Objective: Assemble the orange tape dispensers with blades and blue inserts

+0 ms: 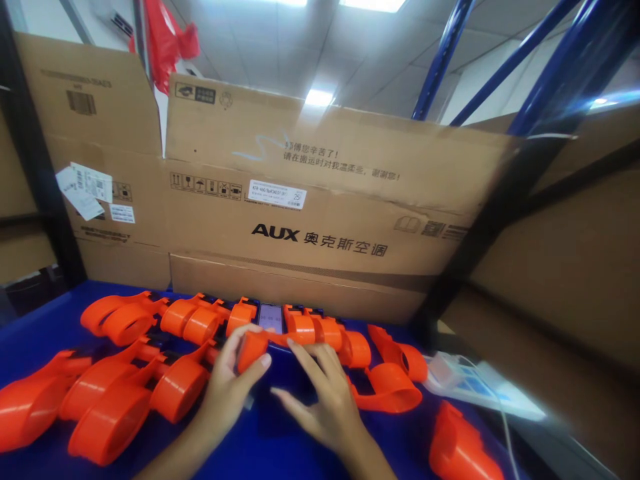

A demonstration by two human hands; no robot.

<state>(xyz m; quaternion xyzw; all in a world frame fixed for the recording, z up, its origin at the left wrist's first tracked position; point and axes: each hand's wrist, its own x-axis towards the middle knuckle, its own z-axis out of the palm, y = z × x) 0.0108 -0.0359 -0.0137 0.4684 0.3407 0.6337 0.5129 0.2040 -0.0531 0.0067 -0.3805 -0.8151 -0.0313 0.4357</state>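
Note:
In my left hand (pixel 233 373) a curled orange plastic band (pixel 254 348) is gripped between thumb and fingers. A flat stretch of the same orange extends from it toward my right hand (pixel 323 393). That hand has its thumb and fingers apart, with a fingertip at or near the strip; I cannot tell whether they touch. A dark blue piece (pixel 290 353) shows just below the strip between my hands, its shape partly hidden. Behind them stands a phone (pixel 271 318) with a lit screen.
Several curled orange bands (pixel 113 413), some with dark end pieces, lie on the blue tabletop (pixel 255 447) at both sides. A cardboard panel (pixel 345 207) stands along the back. At right are a dark post (pixel 470 220) and a white cable (pixel 505 427).

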